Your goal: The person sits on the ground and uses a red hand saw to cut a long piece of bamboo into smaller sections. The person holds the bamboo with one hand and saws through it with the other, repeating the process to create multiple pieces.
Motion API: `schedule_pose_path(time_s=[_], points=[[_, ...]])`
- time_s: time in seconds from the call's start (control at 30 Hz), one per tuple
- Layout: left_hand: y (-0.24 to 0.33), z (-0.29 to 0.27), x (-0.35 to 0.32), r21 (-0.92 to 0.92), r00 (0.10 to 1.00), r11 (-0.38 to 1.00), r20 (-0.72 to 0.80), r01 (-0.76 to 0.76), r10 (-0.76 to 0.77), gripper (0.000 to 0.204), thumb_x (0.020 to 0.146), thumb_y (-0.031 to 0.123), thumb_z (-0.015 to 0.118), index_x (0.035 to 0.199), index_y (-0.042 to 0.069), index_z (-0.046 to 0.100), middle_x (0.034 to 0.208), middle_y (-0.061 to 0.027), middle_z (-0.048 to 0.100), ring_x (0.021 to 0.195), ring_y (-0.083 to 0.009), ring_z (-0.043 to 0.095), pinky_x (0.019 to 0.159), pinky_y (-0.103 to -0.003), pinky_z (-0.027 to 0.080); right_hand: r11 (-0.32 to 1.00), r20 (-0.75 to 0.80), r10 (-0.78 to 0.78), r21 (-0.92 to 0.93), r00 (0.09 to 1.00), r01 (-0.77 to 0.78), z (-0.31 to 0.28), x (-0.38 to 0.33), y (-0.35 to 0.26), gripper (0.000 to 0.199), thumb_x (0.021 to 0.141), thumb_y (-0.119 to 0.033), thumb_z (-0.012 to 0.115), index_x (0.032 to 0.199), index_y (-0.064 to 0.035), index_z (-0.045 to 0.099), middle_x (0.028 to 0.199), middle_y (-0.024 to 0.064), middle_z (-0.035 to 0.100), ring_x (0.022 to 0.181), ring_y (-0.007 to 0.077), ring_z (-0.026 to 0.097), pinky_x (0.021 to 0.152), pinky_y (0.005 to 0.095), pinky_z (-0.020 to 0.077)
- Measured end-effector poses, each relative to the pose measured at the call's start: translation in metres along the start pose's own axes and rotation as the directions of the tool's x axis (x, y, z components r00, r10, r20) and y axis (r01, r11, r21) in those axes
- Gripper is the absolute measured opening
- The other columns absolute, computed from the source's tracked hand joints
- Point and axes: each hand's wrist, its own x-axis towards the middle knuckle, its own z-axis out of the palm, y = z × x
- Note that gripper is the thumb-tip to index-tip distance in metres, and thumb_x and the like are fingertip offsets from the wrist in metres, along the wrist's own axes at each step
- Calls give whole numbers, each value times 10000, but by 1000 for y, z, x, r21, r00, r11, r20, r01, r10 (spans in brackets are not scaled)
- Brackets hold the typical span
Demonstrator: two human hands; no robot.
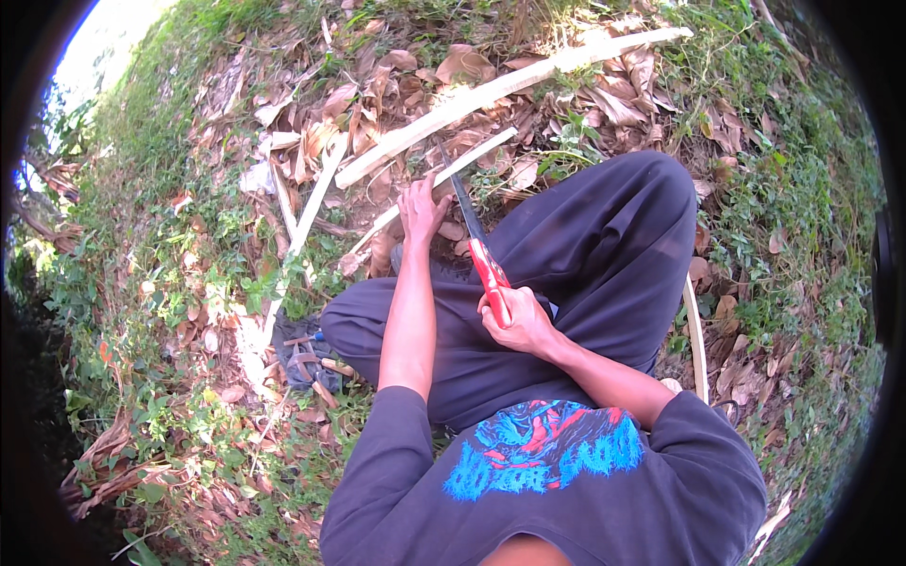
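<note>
My right hand (517, 323) is wrapped round the red handle of a hand saw (491, 274). The saw's narrow dark blade (462, 196) points away from me and crosses a thin pale wooden strip (486, 147). My left hand (422, 211) grips that strip just left of the blade and holds it down near the ground, by my folded legs. How the left fingertips close round the strip is partly hidden. Whether the teeth are cutting into the wood cannot be made out.
Beyond the strip lies a longer, thicker pale pole (510, 83). Another pale length (311, 212) slants at the left. Hand tools (316, 363) lie on dark cloth beside my left knee. A light strip (696, 344) is by my right leg. Dry leaves (462, 66) and grass surround me.
</note>
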Motion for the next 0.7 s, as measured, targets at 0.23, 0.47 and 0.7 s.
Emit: schedule_pose_path(time_s=[0.23, 0.47, 0.7], points=[[-1, 1, -3, 9, 1000, 1000, 3, -6, 6, 638, 745, 287, 821, 1321, 132, 594, 1137, -97, 636, 1086, -313, 570, 962, -453, 400, 1000, -110, 9, 27, 994, -6, -12, 4, -11, 102, 820, -77, 596, 794, 9, 643, 690, 178, 660, 657, 339, 693, 651, 382, 552], [-3, 4, -5, -9, 998, 999, -42, -42, 42, 656, 719, 247, 835, 1317, 123, 596, 1121, -90, 637, 1062, -310, 570, 941, -462, 401, 992, -154, 97, 97, 983, -83, -34, 9, -28, 129, 839, -46, 563, 812, 43, 652, 652, 155, 640, 596, 243, 657, 625, 338, 519], [0, 0, -4, -14, 998, 999, -45, -49, 49, 650, 733, 254, 832, 1322, 110, 600, 1162, -117, 643, 1092, -332, 587, 944, -463, 408, 973, -132, 186, 162, 974, -164, -50, 28, -22, 163, 841, -89, 562, 784, 38, 647, 601, 98, 579, 560, 146, 550, 590, 323, 467]])
